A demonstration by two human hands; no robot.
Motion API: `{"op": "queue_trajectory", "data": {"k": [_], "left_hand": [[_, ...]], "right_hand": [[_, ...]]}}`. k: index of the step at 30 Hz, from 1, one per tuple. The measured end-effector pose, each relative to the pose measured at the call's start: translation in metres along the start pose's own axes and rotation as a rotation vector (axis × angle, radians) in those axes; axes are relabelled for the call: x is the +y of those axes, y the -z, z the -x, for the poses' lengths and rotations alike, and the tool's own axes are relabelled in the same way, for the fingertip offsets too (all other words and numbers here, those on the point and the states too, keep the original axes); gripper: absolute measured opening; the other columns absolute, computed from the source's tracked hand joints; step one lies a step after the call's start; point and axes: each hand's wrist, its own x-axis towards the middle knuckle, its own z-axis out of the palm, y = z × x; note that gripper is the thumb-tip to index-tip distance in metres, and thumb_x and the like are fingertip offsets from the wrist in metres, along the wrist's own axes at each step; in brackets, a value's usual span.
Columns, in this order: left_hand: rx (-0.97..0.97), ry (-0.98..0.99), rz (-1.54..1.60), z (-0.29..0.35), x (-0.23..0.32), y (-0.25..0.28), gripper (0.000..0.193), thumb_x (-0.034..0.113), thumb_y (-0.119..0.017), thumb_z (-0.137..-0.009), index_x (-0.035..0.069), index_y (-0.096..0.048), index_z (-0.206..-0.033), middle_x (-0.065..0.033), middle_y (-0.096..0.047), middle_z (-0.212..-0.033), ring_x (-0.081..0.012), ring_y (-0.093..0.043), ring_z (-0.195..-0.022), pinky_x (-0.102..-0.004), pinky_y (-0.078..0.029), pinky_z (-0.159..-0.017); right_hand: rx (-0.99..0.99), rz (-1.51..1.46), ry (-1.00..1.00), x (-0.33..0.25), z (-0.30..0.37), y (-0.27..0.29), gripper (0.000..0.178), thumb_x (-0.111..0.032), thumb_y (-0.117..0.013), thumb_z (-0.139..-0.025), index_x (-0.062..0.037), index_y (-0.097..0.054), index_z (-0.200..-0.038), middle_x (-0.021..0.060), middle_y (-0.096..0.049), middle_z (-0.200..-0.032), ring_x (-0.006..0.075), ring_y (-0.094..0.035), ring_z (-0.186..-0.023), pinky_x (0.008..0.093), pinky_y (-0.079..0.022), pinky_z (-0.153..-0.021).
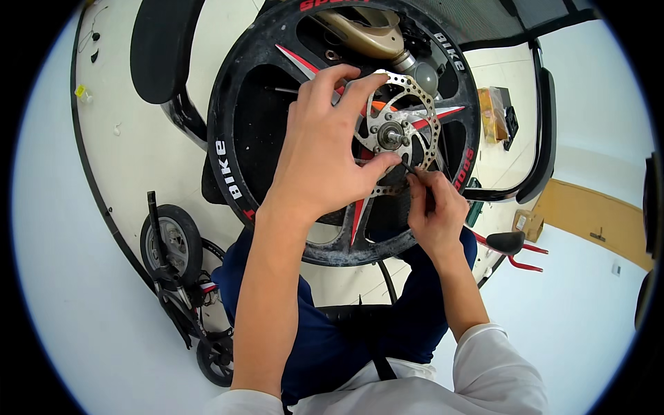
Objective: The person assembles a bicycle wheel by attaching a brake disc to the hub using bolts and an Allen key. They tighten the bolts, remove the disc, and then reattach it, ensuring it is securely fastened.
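A black spoked wheel (pixel 228 124) with red and white markings lies in front of me, above my lap. A silver brake disc (pixel 430 114) full of holes sits around its hub axle (pixel 391 136). My left hand (pixel 325 138) spans the disc, its fingertips at the far rim and its thumb just below the hub. My right hand (pixel 437 207) pinches a thin dark tool (pixel 408 167), whose tip meets the disc near my left thumb. Its far end is hidden in my fingers, so its kind is unclear.
A black-armed chair (pixel 162 48) stands beyond the wheel, with a gold-coloured metal part (pixel 366 34) on it. A small folded bike or scooter (pixel 173 242) leans at the left wall. Boxes (pixel 492 114) sit on the floor at right, and a carton (pixel 528 225) by the door (pixel 588 214).
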Motion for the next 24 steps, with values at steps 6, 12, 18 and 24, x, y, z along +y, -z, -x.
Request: {"op": "queue_trajectory", "data": {"k": [6,12,18,24], "left_hand": [[0.013,-0.115,-0.073,-0.002,0.003,-0.003,0.071,0.016,-0.086,-0.068,0.016,-0.061,-0.135,-0.0117,-0.053,-0.137,-0.0343,-0.049,-0.127,-0.0447,-0.042,-0.108],[0.059,-0.138,-0.031,-0.006,0.001,-0.015,0.044,0.017,-0.074,-0.084,0.017,-0.067,-0.128,-0.0112,-0.057,-0.134,-0.034,-0.05,-0.126,-0.0441,-0.038,-0.109],[0.057,-0.164,-0.081,-0.005,-0.004,-0.015,0.025,0.015,-0.071,-0.086,0.014,-0.076,-0.11,-0.0086,-0.062,-0.129,-0.0303,-0.052,-0.126,-0.0423,-0.036,-0.11],[0.08,-0.123,-0.027,-0.007,-0.001,-0.016,0.022,0.011,-0.068,-0.086,0.01,-0.076,-0.106,-0.0096,-0.063,-0.129,-0.0321,-0.055,-0.121,-0.0425,-0.04,-0.107]], "right_hand": [[0.058,-0.089,-0.135,-0.015,0.002,-0.006,0.007,0.002,-0.07,-0.089,0.0006,-0.064,-0.091,0.0103,-0.061,-0.069,0.0153,-0.053,-0.052,0.029,-0.042,-0.05],[0.092,-0.301,-0.459,-0.026,0.013,-0.022,0.011,-0.003,-0.067,-0.094,0.0019,-0.061,-0.088,0.0147,-0.059,-0.068,0.0186,-0.053,-0.053,0.0313,-0.044,-0.054],[-0.1,-0.326,-0.395,-0.013,0.005,0.006,0.006,-0.003,-0.061,-0.099,0.0028,-0.059,-0.096,0.0132,-0.054,-0.067,0.0148,-0.045,-0.053,0.0279,-0.041,-0.054],[-0.081,-0.277,-0.374,-0.015,0.006,0.005,0.005,-0.003,-0.062,-0.098,0.0012,-0.06,-0.097,0.0118,-0.056,-0.066,0.0176,-0.048,-0.052,0.029,-0.042,-0.053]]}}
